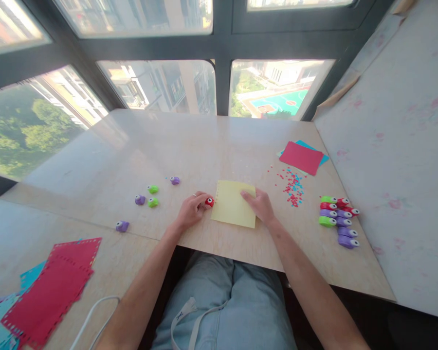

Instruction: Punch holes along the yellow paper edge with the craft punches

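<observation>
My left hand closed round small red punch at left edge of yellow sheet, beside row of holes; my right hand grips sheet's right side, thumb on top, likely to steady it

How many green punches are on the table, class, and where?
4. Left of the left hand: a first green punch, a second green punch just nearer. By the wall: a third green punch, a fourth green punch nearer. More may be hidden.
</observation>
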A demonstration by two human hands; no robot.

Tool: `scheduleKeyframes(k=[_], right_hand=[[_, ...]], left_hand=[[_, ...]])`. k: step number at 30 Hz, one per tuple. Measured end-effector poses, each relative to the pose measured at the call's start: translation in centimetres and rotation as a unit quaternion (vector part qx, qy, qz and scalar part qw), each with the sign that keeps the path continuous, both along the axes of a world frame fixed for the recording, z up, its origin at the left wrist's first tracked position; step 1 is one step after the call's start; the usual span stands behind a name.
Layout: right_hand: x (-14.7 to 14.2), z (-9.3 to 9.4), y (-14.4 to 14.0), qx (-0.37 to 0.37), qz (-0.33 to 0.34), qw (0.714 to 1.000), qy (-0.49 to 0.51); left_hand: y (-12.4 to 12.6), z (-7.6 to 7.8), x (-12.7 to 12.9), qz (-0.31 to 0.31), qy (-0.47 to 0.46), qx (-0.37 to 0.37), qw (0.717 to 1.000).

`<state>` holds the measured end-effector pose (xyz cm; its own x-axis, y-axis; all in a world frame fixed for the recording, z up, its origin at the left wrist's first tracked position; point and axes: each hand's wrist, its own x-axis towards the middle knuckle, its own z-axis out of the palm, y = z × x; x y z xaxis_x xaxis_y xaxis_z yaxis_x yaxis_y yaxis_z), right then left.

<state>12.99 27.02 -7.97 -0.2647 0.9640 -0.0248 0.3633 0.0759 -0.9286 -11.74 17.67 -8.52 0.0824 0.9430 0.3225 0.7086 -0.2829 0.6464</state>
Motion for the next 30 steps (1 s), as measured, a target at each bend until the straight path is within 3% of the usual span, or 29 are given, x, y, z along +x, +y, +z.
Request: scheduleKeyframes(k=[15,30], right_hand=[[0.28,0.46,0.60,-0.097,0.005,0.992,0.080],[0.36,0.31,0.67,-0.097,0.000,0.992,0.084]], left_hand=[[-0.06,0.13,0.11,0.031,-0.071,-0.026,0.997],[-0.17,0.38,0.20,0.032,-0.087,-0.025,0.995]])
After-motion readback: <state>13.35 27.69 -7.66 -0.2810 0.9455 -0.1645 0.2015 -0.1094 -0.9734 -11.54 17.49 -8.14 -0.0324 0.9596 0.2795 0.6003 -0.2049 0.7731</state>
